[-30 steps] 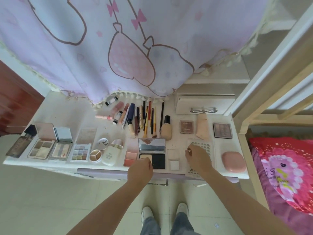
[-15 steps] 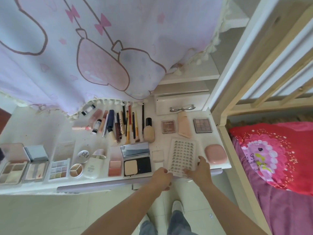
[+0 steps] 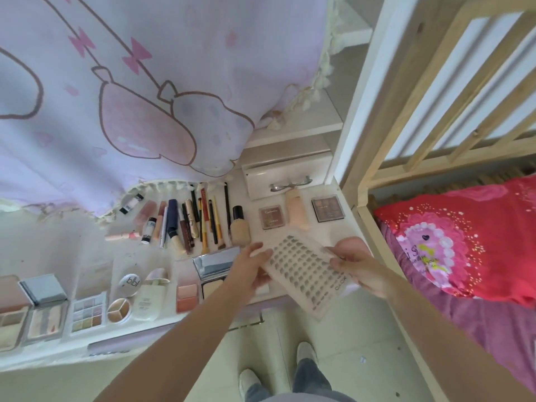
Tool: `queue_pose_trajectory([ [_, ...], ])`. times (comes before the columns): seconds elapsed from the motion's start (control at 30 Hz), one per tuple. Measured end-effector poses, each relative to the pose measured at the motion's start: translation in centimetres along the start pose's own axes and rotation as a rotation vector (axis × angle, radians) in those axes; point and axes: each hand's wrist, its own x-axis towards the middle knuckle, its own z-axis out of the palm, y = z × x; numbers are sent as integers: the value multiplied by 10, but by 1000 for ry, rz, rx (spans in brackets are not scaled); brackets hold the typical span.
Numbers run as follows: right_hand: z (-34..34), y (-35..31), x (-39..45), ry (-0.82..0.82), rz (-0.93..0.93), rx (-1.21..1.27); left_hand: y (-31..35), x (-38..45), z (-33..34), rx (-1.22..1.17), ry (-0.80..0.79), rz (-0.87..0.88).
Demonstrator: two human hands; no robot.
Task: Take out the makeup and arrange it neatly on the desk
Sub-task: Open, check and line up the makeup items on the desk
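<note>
Flat clear tray of false-lash clusters, rows of small dark tufts, held tilted above the front right edge of the white desk. Gripped at its left edge by the left hand, fingers curled under; pinched at its right edge by the right hand. Lettering along the tray's near edge, too blurred to read. Behind it, a foundation bottle and a row of brushes. Farther left, a round white compact marked "blbf". At right, a red pillow.
</note>
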Motion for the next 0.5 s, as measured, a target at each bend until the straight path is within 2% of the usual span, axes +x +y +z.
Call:
queue_pose_trajectory([
  [0.07,0,-29,2,47,-41,-66,28,-8,-1,43,-48,62],
  [0.1,1,-45,3,96,-69,-204,40,-14,-1,96,-63,104],
  [0.2,10,-95,7,214,-225,-878,73,-28,5,161,-18,258],
  [0.33,29,-148,5,86,-340,-1347,116,-52,9,125,-80,383],
  [0.4,35,-171,2,61,-352,-1405,133,-64,8,132,-137,424],
  [0.5,50,-211,-5,10,-447,-1356,161,-85,-3,143,-203,506],
])
